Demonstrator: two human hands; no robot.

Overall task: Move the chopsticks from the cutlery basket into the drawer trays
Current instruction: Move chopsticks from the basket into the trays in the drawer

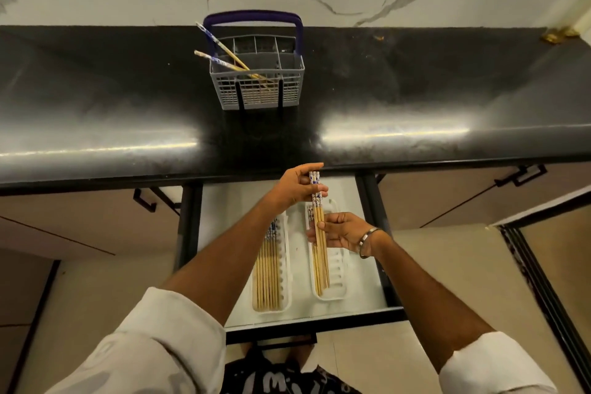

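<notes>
A black countertop [415, 89] carries the grey cutlery basket [260, 73], two chopsticks [224, 56] leaning inside. Below, the open drawer [224, 201] holds a left tray [284, 265] filled with chopsticks and a right tray [335, 269]. Over the right tray, the left hand [295, 185] and right hand [343, 230] both pinch a held bundle [319, 227] with curled fingers.

Glossy black stone desk [415, 99]; grey plastic grid basket [260, 86]; wooden chopsticks [319, 233] with painted tops; white plastic trays [335, 294]; shiny metal bangle [367, 240].
</notes>
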